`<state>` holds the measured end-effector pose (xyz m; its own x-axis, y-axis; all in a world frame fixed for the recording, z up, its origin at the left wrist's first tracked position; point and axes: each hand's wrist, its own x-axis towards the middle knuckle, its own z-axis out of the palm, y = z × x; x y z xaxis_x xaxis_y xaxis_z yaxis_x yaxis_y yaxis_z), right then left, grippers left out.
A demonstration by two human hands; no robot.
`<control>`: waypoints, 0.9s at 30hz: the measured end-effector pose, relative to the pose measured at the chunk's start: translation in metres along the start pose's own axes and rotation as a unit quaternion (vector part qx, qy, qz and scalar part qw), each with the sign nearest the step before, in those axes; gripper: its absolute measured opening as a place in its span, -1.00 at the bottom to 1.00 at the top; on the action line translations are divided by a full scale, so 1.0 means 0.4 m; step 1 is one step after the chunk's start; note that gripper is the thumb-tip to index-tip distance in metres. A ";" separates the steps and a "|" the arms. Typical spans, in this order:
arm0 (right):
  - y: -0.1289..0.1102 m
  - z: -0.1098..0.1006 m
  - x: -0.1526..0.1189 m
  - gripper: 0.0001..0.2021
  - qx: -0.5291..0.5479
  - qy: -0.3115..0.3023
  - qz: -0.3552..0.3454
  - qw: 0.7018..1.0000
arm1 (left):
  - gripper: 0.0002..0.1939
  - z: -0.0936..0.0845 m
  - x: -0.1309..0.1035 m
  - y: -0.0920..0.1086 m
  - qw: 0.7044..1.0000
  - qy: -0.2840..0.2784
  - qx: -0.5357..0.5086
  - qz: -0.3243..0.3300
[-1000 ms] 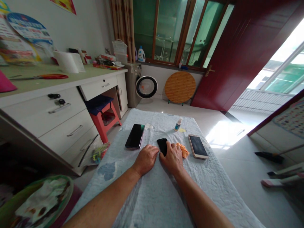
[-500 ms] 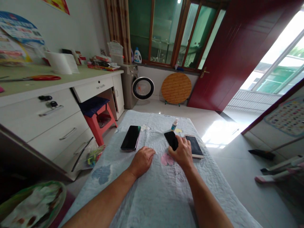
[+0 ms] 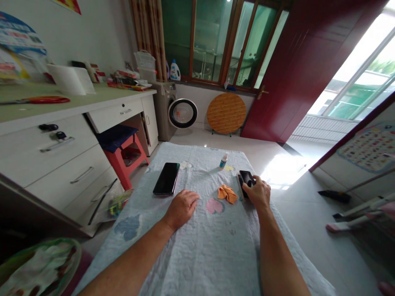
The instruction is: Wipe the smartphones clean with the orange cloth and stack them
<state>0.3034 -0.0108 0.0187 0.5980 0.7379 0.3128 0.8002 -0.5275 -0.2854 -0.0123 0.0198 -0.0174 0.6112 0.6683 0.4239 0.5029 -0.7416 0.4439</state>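
Observation:
My right hand (image 3: 258,193) grips a small black smartphone (image 3: 246,178) by its edges. This smartphone is over a second, pale-edged phone (image 3: 239,187), which it mostly hides; whether the two touch, I cannot tell. My left hand (image 3: 182,207) lies palm down on the quilted cloth (image 3: 203,242), fingers loosely extended, holding nothing visible. Beyond it to the left is a large black smartphone (image 3: 166,178), screen up. A crumpled orange cloth (image 3: 227,193) lies between my hands, nearer the right one. Behind that cloth stands a small spray bottle (image 3: 223,161) with a blue label.
White drawers (image 3: 61,148) and a desktop with a paper roll (image 3: 66,79) and red-handled scissors (image 3: 46,100) are on the left. A red stool (image 3: 129,160) stands beside them. A washing machine (image 3: 163,107) with its door open and a round wooden board (image 3: 226,113) are at the back.
My right hand has carried the small smartphone rightward over the pale-edged phone. The orange cloth now shows on the table. My left hand keeps its place; the view has shifted slightly.

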 end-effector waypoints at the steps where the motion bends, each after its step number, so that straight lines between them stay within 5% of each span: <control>1: 0.002 0.003 0.000 -0.44 -0.003 -0.004 0.004 1.000 | -0.79 0.000 0.000 0.000 1.000 -0.001 0.000 0.000; 27: -0.004 0.017 -0.011 -0.42 -0.052 -0.042 -0.005 0.998 | -0.80 -0.009 0.001 0.006 1.000 -0.009 0.002 0.001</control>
<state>0.2990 -0.0104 0.0116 0.5869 0.7740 0.2376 0.8096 -0.5570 -0.1850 -0.0132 0.0186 -0.0134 0.6232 0.6652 0.4113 0.5038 -0.7437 0.4394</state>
